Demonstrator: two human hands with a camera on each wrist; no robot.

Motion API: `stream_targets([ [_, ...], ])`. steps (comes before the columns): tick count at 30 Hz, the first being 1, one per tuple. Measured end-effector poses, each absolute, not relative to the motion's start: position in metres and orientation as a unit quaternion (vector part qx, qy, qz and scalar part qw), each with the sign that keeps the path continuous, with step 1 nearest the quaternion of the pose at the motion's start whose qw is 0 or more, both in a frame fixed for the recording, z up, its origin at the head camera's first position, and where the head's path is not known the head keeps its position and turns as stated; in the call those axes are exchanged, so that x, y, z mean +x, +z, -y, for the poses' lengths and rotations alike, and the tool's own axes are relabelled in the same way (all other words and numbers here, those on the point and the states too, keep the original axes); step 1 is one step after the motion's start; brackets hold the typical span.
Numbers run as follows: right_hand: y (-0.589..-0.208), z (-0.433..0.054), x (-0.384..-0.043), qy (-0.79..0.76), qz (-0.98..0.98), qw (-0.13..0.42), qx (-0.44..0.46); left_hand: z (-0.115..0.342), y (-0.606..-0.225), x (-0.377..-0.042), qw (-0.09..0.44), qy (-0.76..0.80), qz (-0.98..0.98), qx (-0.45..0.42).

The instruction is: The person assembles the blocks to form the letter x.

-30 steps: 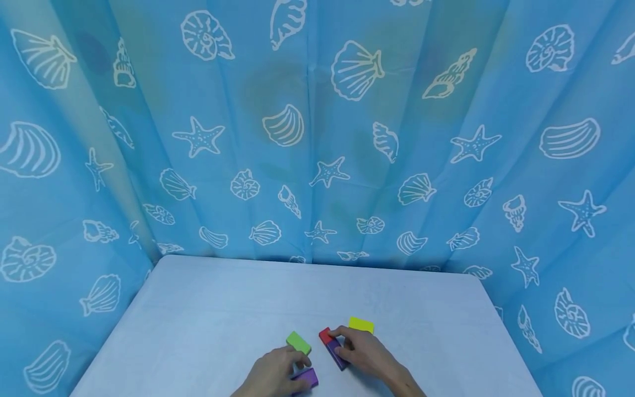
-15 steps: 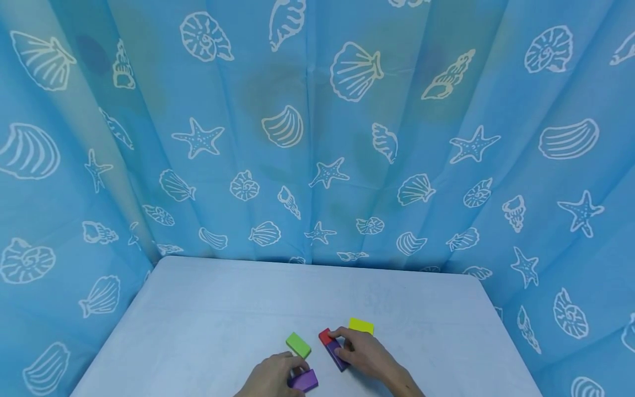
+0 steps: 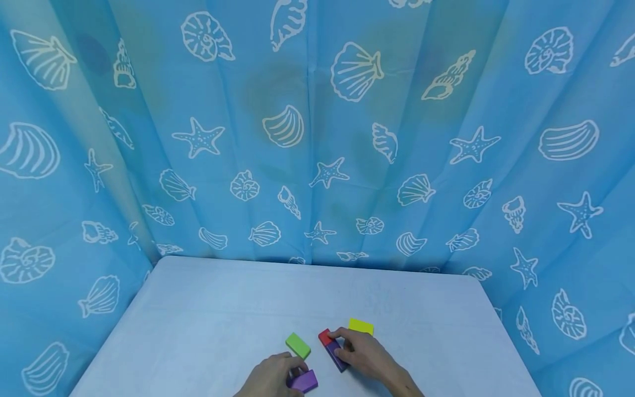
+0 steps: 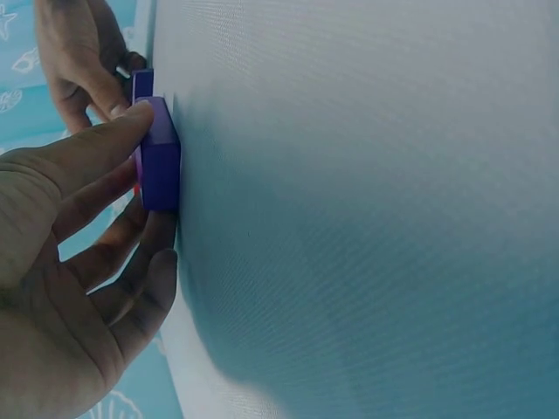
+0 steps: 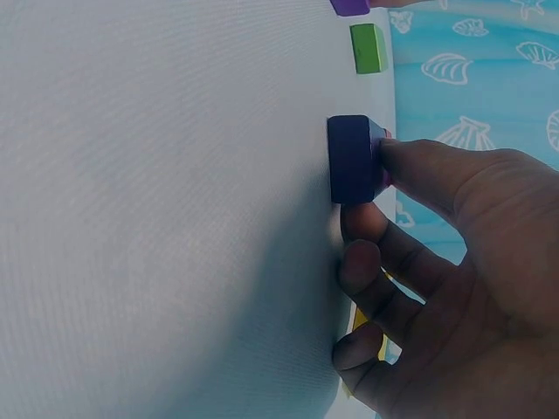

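Note:
In the head view my left hand (image 3: 273,377) pinches a purple block (image 3: 305,381) low in the middle of the white table. The left wrist view shows the thumb on one edge of this block (image 4: 161,161), with the fingers behind it. To the right, my right hand (image 3: 366,353) grips a dark purple block (image 3: 335,354), whose far end lines up with a red block (image 3: 324,336). Its index finger reaches to the red block, and its thumb lies on the dark purple block (image 5: 351,160). The other right fingers are bent beside it, near the table surface.
Between the hands and slightly farther off lies a light green block (image 3: 298,345). A yellow block (image 3: 361,326) sits just beyond the right hand, partly covered by it. The white table (image 3: 223,309) ends at a blue curtain (image 3: 307,165) printed with shells and starfish.
The left thumb has slid off the top of the purple block to its near side, and the left fingers have drawn back from the green block. The right hand has stayed in place.

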State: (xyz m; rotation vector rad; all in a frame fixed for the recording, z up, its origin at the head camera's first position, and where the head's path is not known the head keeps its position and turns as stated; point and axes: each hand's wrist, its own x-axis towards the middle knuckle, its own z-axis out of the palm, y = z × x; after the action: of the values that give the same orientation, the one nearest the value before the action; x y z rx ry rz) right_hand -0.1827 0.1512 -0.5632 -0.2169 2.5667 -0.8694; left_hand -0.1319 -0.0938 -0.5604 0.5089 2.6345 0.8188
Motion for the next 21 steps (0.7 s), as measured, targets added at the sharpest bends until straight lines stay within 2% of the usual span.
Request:
stream_targets([
  [21, -0.5644, -0.1537, -0.1816, -0.316, -0.922, 0.201, -0.097, 0.0959, -0.5621, -0.1325, 0.163, 0.293, -0.922, 0.193],
])
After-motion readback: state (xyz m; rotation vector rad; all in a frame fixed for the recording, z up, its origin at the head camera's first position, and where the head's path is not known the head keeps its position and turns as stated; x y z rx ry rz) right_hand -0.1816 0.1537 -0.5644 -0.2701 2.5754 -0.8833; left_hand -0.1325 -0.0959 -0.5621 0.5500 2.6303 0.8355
